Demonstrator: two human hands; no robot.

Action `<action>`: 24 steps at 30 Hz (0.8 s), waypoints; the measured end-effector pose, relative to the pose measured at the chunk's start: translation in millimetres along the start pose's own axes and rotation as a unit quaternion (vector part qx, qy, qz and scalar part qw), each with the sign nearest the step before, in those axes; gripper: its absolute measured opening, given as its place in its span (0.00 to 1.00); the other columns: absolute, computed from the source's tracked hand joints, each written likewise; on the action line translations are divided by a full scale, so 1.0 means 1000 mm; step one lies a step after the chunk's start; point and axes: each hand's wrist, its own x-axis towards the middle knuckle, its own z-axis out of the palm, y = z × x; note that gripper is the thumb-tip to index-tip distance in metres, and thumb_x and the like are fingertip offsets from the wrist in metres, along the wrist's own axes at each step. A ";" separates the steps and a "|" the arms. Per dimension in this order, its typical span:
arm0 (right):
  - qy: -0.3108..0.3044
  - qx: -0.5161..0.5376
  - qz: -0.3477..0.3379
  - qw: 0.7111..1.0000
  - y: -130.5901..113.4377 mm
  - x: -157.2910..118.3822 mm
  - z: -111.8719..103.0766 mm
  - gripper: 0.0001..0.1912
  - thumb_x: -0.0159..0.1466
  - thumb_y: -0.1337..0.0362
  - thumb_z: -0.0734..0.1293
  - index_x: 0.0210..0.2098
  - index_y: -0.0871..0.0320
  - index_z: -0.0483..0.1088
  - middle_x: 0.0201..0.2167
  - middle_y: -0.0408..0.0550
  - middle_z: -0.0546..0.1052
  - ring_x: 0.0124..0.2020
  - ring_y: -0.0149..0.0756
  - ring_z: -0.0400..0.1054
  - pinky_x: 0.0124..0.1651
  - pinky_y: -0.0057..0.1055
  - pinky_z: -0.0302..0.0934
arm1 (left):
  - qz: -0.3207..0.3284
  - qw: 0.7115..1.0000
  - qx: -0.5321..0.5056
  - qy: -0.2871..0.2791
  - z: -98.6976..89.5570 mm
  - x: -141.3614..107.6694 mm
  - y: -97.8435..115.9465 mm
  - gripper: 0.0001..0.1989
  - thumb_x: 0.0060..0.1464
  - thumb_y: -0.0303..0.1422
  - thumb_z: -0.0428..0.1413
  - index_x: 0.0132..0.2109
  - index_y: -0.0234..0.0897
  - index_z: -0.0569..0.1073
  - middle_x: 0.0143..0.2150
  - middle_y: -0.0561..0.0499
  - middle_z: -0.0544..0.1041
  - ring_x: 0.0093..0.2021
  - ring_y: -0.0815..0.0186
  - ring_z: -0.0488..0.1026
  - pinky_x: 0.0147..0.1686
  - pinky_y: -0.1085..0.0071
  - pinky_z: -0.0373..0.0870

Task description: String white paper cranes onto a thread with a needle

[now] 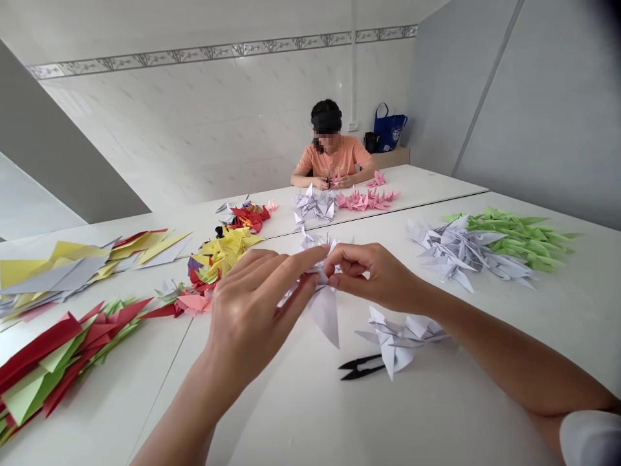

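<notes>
White tables (301, 421) fill the lower part of the room, and behind them stands a pale tiled wall (218, 110) with a patterned grey band (213, 52). Above the nearest table, a white folded paper (326, 315) is between the two hands, one long point of it hanging down. The left hand (248, 314) pinches it between the thumb and the stretched forefinger; the other fingers lie close together behind. The right hand (372, 272) has its thumb and bent forefinger pinching the same paper, very near to the left fingertips — the exact fold there is hidden by the fingers.

Just below the right hand lies a small white paper cluster (400, 336), and black snips (359, 367) are partly under its left side, with the blades pointing to the left. Farther to the right, a white paper heap (466, 249) touches a green paper heap (531, 239). On the left side are red and green papers (68, 356), a stack of yellow and white sheets (72, 272), and yellow folded pieces (226, 247). Across the tables sits a co-worker (334, 155) in an orange shirt, near pink folded pieces (369, 199).
</notes>
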 end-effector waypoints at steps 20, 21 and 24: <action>0.170 -0.043 -0.204 0.963 -0.002 -0.004 0.010 0.03 0.67 0.65 0.70 0.35 0.52 0.72 0.20 0.36 0.56 0.21 0.28 0.50 0.25 0.30 0.49 | -0.005 0.998 -0.056 -0.008 0.000 0.004 -0.001 0.09 0.57 0.25 0.61 0.42 0.41 0.70 0.37 0.52 0.78 0.38 0.63 0.73 0.39 0.64 0.70; 0.168 -0.038 -0.209 0.963 -0.002 -0.004 0.011 0.03 0.67 0.66 0.69 0.36 0.52 0.72 0.20 0.36 0.56 0.21 0.28 0.50 0.25 0.29 0.49 | -0.005 0.998 -0.059 -0.007 0.000 0.004 0.000 0.08 0.57 0.25 0.61 0.40 0.41 0.71 0.36 0.53 0.78 0.37 0.64 0.73 0.39 0.63 0.69; 0.174 -0.020 -0.219 0.960 -0.001 -0.004 0.012 0.04 0.67 0.67 0.70 0.37 0.51 0.73 0.21 0.37 0.59 0.21 0.28 0.49 0.24 0.30 0.48 | -0.015 0.998 -0.063 -0.001 0.000 0.004 0.001 0.08 0.57 0.25 0.61 0.39 0.41 0.71 0.35 0.53 0.78 0.36 0.63 0.72 0.37 0.63 0.69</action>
